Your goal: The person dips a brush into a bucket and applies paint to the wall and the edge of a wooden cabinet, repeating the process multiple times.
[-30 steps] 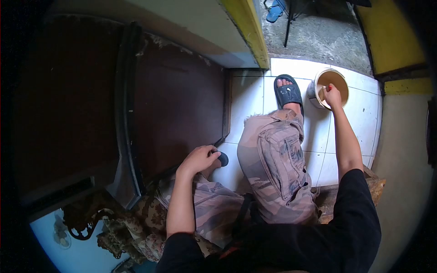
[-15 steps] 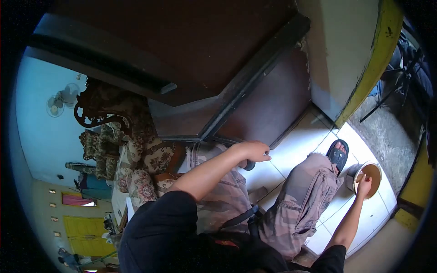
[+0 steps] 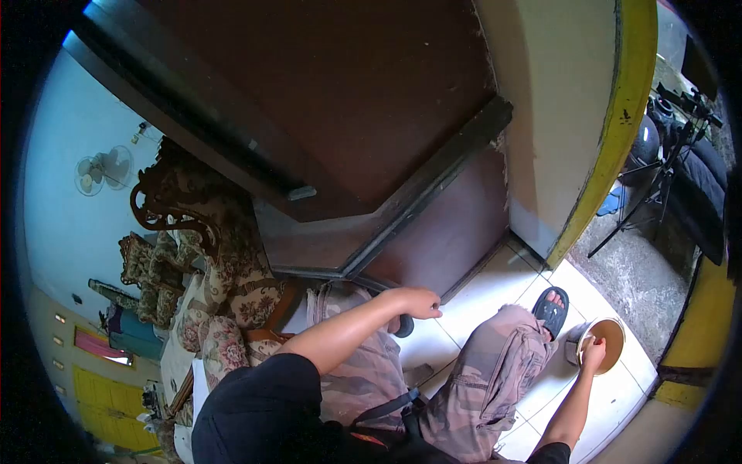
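Observation:
My right hand (image 3: 593, 356) is closed at the mouth of a round bucket (image 3: 573, 346) with a brownish inside. Its fingers reach past the rim, and what they grip is not clear. The bucket stands on white floor tiles beside my foot in a black sandal (image 3: 550, 311). My left hand (image 3: 421, 303) hangs past my knee with its fingers curled in, nothing showing in them. It is nearest the lower edge of a brown panelled wooden door (image 3: 440, 232) with dark trim.
A yellow-edged wall (image 3: 599, 170) borders the doorway. Outside, a black tripod stand (image 3: 657, 174) rises from rough concrete (image 3: 634, 271). Carved, flower-patterned sofas (image 3: 232, 290) fill the room at left, with a wall fan (image 3: 104, 170) and yellow doors (image 3: 116, 406) farther back.
My view has shifted, so the bucket, hands and door sit lower and further left, and more of the tripod stand shows. My right hand stays at the bucket; my left stays curled.

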Demonstrator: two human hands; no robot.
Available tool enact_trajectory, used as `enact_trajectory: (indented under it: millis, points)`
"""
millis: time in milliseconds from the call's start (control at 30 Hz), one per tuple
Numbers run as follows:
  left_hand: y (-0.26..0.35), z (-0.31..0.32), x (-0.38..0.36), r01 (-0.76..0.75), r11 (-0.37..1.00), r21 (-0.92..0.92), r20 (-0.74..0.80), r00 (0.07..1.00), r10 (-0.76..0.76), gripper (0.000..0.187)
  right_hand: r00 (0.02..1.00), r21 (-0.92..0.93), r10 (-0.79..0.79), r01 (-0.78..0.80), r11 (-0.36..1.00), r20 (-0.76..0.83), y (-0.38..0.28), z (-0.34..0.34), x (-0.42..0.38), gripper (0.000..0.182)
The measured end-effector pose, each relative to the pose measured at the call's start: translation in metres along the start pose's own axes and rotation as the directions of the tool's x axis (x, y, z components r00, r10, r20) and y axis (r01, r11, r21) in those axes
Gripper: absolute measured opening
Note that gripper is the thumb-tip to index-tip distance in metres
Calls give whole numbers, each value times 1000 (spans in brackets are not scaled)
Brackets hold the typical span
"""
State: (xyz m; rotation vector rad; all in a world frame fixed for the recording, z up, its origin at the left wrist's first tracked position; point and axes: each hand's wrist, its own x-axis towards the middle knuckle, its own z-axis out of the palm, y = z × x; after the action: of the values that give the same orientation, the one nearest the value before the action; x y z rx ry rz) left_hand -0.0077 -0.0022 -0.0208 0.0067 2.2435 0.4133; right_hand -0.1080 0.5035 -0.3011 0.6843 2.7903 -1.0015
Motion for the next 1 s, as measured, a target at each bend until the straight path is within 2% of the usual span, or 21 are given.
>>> enact_trajectory:
  millis: [100,133,167,233,333,433,567,633,700,767,833,867,1000]
  points:
    - [1,-1,-1,-2,1000,-3,7,1000,2,41,1000,-34,1,-1,999,5,11,10,7,27]
    - [3,-2,-2,-5,1000,4,9,1000,5,41,997,-31,-46,44,999,-62,15,16,7,26]
    - [2,-2,-1,-5,1000,11,6,1000,5,41,997,-24,-45,43,999,-65,20,18,10,26]
    - [3,-3,-2,-9,1000,18,9,1000,9,42,999,-27,13,-14,1000,-40,2,4,1,26]
    - [0,1,0,-12,1000,19,5,1000,12,42,1000,-81,-10,9,997,-13,8,10,4,26]
    - [-2,2,4,-23,999,26,7,1000,23,42,999,-41,54,-53,998,6,-7,-2,-3,26]
    - [-4,3,5,-26,999,23,5,1000,26,41,1000,-53,6,-6,999,3,8,10,4,28]
    - [1,-1,2,-16,1000,2,10,1000,16,41,999,11,-4,5,1000,-40,5,6,1,31]
    - [-1,0,3,3,1000,-22,16,1000,-3,42,1000,-74,-15,14,997,-1,-2,0,-4,33]
    - [-4,4,6,-20,1000,5,2,1000,20,42,994,-63,-43,37,997,-100,19,16,3,34]
    - [-2,0,4,-32,999,-1,9,999,32,42,999,-68,29,-30,997,-13,-8,-2,-9,34]
    - [0,-2,3,-31,1000,-2,15,999,31,41,999,-90,-20,17,996,-37,6,8,-3,35]
    - [5,-4,2,-29,999,-18,20,999,29,39,997,-142,66,-59,988,41,-17,-9,-7,36]
